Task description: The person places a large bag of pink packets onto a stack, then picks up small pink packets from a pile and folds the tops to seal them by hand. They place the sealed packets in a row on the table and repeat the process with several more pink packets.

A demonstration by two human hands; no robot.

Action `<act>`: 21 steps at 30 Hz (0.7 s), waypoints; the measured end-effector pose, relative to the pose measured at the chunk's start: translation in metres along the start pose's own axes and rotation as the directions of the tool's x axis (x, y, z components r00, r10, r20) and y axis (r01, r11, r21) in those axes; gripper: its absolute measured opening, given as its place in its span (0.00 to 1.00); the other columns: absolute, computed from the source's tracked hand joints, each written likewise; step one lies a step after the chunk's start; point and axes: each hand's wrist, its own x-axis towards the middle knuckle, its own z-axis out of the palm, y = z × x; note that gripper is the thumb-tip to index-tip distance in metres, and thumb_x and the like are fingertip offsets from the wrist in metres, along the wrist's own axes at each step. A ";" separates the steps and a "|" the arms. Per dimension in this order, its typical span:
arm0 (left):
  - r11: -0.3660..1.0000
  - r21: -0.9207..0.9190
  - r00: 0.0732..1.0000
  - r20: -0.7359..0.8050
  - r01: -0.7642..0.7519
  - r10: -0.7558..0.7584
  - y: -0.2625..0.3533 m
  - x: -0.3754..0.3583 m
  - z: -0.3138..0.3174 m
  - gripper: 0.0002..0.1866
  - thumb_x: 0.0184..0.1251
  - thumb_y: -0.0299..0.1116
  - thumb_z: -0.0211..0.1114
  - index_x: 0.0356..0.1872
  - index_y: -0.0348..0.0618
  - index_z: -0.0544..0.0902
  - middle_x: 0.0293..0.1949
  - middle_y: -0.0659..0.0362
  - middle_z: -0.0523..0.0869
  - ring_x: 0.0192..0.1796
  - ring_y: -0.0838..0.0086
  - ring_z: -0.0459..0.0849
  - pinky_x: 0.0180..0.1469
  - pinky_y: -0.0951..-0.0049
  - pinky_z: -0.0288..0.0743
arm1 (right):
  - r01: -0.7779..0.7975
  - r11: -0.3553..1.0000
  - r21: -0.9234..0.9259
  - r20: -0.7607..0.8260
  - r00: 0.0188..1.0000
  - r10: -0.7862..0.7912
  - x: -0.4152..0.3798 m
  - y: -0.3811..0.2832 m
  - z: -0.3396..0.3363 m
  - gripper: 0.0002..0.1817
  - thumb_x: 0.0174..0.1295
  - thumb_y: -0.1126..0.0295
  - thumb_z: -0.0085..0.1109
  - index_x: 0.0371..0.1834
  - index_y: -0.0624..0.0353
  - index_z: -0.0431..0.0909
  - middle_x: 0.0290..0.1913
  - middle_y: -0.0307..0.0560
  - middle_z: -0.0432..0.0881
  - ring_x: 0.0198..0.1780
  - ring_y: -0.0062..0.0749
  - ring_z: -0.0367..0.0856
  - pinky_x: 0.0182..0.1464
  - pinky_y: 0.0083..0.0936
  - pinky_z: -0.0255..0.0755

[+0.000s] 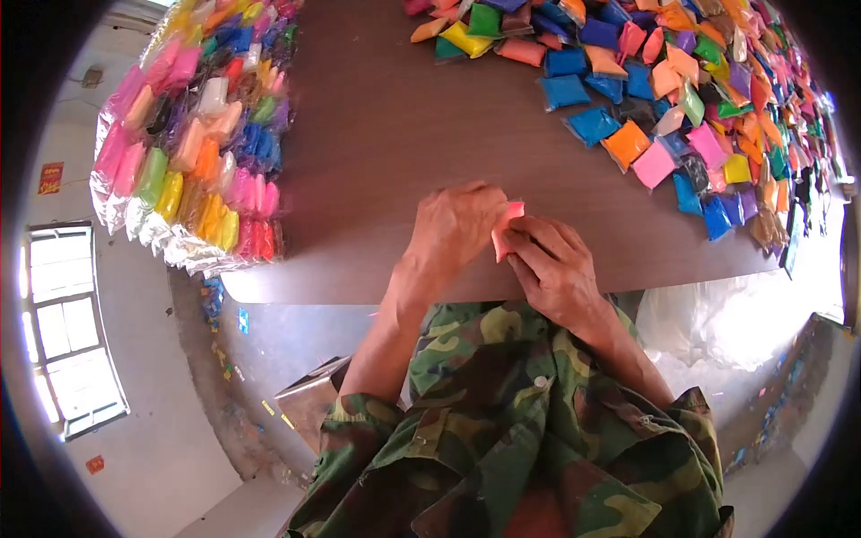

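Observation:
A small coral-pink packet [504, 237] is held between my hands above the front part of the brown table. My right hand [558, 267] pinches its right side between thumb and fingers. Curled closed, my left hand [459, 222] grips at the upper left edge of the packet; its fingertips are partly hidden behind the knuckles. Both forearms come in from the camouflage jacket at the bottom of the view.
On the left of the table [359, 161] stand stacked rows of colourful packets [193, 143] in clear wrapping. A large loose heap of small coloured packets [653, 166] covers the right and far right. A cardboard box [309, 394] and a white plastic bag [708, 323] are below the table.

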 end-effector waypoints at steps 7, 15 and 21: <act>0.982 0.095 0.987 0.020 -0.163 0.162 -0.014 0.014 0.005 0.07 0.78 0.37 0.68 0.41 0.48 0.89 0.37 0.57 0.88 0.41 0.54 0.89 0.40 0.53 0.83 | 0.019 0.999 -0.027 -0.005 1.000 -0.019 0.001 0.001 0.001 0.19 0.59 0.76 0.75 0.54 0.58 0.87 0.58 0.44 0.86 0.60 0.46 0.86 0.62 0.43 0.81; 0.976 0.160 0.955 -0.280 0.148 -0.099 -0.039 0.006 0.003 0.07 0.76 0.35 0.72 0.40 0.45 0.90 0.32 0.53 0.90 0.35 0.56 0.90 0.38 0.57 0.83 | 0.030 0.997 -0.069 0.075 0.997 -0.024 -0.005 0.001 -0.003 0.25 0.61 0.72 0.77 0.62 0.61 0.84 0.68 0.47 0.82 0.64 0.47 0.85 0.65 0.46 0.79; 0.940 -0.159 0.850 -0.401 0.303 -0.341 -0.058 -0.041 -0.010 0.05 0.76 0.28 0.74 0.43 0.38 0.92 0.27 0.55 0.88 0.29 0.78 0.83 0.33 0.71 0.75 | 0.081 0.985 -0.151 0.239 0.970 -0.043 -0.003 -0.005 -0.019 0.43 0.76 0.44 0.64 0.81 0.68 0.71 0.83 0.62 0.71 0.82 0.59 0.70 0.81 0.59 0.61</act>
